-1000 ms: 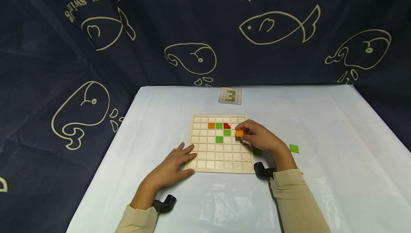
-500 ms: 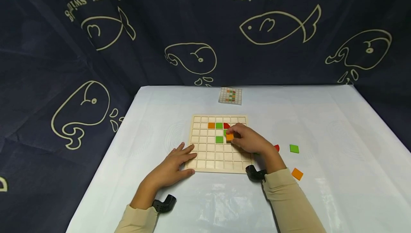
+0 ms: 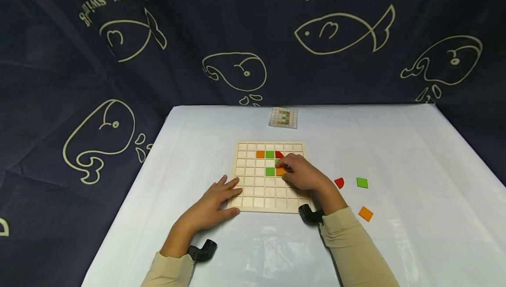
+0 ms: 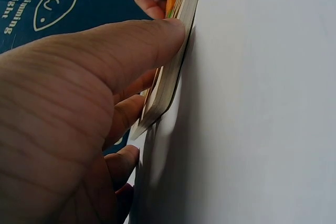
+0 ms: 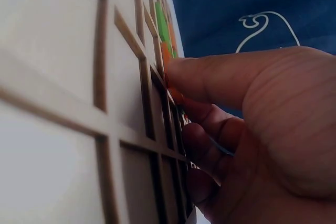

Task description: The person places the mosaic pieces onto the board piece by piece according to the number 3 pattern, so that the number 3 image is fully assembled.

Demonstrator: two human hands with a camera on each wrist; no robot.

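Note:
A wooden grid board (image 3: 258, 191) lies on the table. My right hand (image 3: 306, 173) pinches an orange square tile (image 3: 280, 172) at a cell right of a green tile (image 3: 270, 172); in the right wrist view the thumb is against the orange tile (image 5: 166, 56). In an upper row sit another orange tile (image 3: 260, 154), a green tile (image 3: 269, 154) and a red quarter-circle tile (image 3: 278, 154). One more green tile, below the red one, is mostly hidden by the right fingers. My left hand (image 3: 211, 205) rests with spread fingers on the board's left edge.
Right of the board lie a red quarter-circle tile (image 3: 339, 183), a green tile (image 3: 362, 183) and an orange tile (image 3: 365, 213). Behind the board is a small pattern card (image 3: 283, 118). A dark printed curtain (image 3: 245, 23) hangs behind the white table (image 3: 395, 146).
My right hand has moved left and slightly down over the board, bringing the orange tile to the cell beside the green one. Loose tiles at right came into view. The left hand stayed still.

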